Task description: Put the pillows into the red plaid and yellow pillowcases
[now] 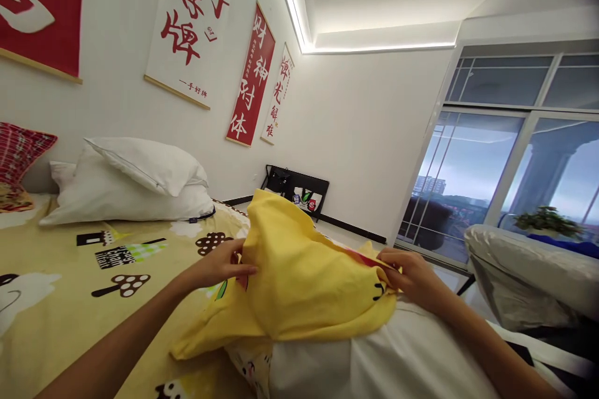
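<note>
I have my left hand (219,265) and right hand (409,277) pinching the soft yellow cotton cover (299,280), fingers clamped on its edges; between them it bunches over a white pillow (374,361) on the patterned bed (70,274); covering looks barely begun.

1. The left hand (223,265) pinched the near-left edge of a yellow cloth (299,274).
2. The right hand (412,277) gripped the cloth's right edge.
3. The cloth lay bunched over a white pillow (374,361) on a patterned bed sheet (70,299).
4. Two white pillows (135,184) lay stacked by the wall.
5. Red and white banners (250,78) hung above.
</note>
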